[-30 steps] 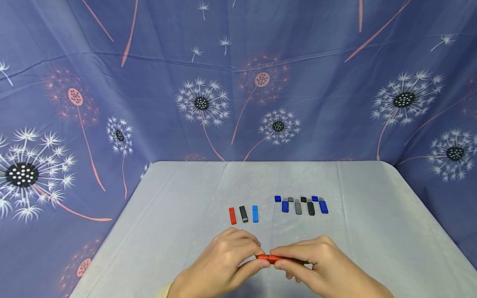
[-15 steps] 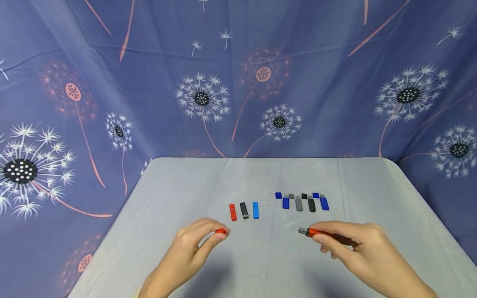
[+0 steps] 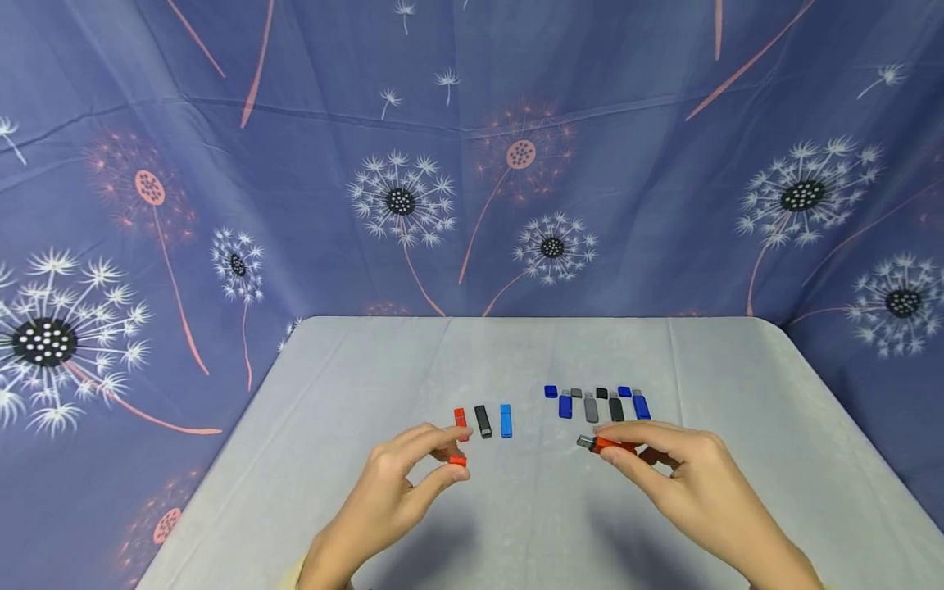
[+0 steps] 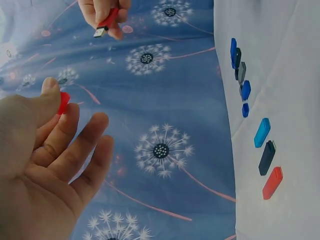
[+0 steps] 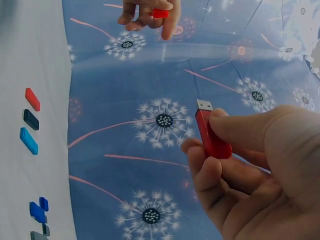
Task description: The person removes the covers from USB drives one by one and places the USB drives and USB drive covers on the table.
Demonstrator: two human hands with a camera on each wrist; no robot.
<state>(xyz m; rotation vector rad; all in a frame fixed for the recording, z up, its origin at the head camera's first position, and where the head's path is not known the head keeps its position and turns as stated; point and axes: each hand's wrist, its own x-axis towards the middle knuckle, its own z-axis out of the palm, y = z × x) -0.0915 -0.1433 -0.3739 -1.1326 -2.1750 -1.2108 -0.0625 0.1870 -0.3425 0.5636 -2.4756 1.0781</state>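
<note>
Held off the table, a small red cap is pinched between the thumb and a finger of my left hand, whose other fingers are spread in the left wrist view. My right hand grips a red USB stick by its body, thumb on top. The stick's bare metal plug points toward the left hand. A gap separates the two hands. Beyond the left fingertips, a capped red USB stick lies partly hidden by them, beside a black one and a light blue one.
On the right of the table several uncapped USB sticks form a row: blue, grey, black and another blue. Small caps lie by their plugs. A dandelion-patterned cloth hangs behind and at the sides.
The hands were together on the red USB stick, then separated with the cap in the left and the stick in the right. Since then both have moved slightly inward.
</note>
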